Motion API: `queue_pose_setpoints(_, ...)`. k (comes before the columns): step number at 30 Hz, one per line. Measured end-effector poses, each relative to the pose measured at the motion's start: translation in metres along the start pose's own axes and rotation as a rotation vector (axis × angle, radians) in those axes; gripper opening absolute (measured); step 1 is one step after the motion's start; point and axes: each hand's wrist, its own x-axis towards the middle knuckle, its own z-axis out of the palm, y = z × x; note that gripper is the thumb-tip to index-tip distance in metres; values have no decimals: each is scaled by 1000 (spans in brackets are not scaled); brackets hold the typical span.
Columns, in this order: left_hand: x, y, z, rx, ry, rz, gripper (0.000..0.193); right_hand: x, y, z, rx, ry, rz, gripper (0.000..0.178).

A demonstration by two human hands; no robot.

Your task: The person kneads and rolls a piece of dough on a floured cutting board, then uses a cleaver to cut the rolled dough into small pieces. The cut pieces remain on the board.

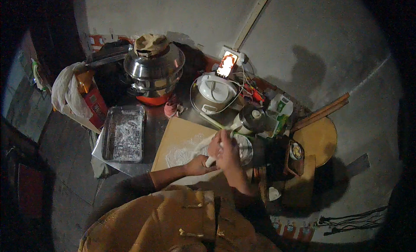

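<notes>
My left hand (199, 165) is closed around the lower end of a pale, long piece (211, 161) that looks like dough. My right hand (224, 150) closes on the same piece higher up, just above the left. Both hands are over a yellowish board (170, 139) dusted with white flour (180, 155). Beside the right hand is a bowl (246, 151) with white flour in it, partly covered by the hand. A thin pale green stick (211, 121) lies beyond the right hand, and its near end is hidden there.
Left of the board is a floury metal tray (124, 135). Behind stand a steel steamer pot (154, 72), a rice cooker (213, 93) and a lit phone (227, 63). A lidded jar (249, 120) is beyond the bowl. Farther right are a round board (321, 141) and a small dish (296, 151).
</notes>
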Motion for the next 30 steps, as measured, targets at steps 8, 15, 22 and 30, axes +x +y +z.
queue_pose_setpoints(8,-3,26,-9,-89,-123,-155,43,34,-8,-23,256,-360,-124,41)
queue_pose_setpoints(15,20,123,-35,-576,2,-85,40,44,53,-86,-20,-600,-67,81)
queue_pose_setpoints(22,48,105,-65,-500,-11,494,37,38,75,-120,-683,-470,-13,24)
queue_pose_setpoints(30,32,101,-58,-471,-22,88,42,30,94,-89,-748,-364,-471,37)
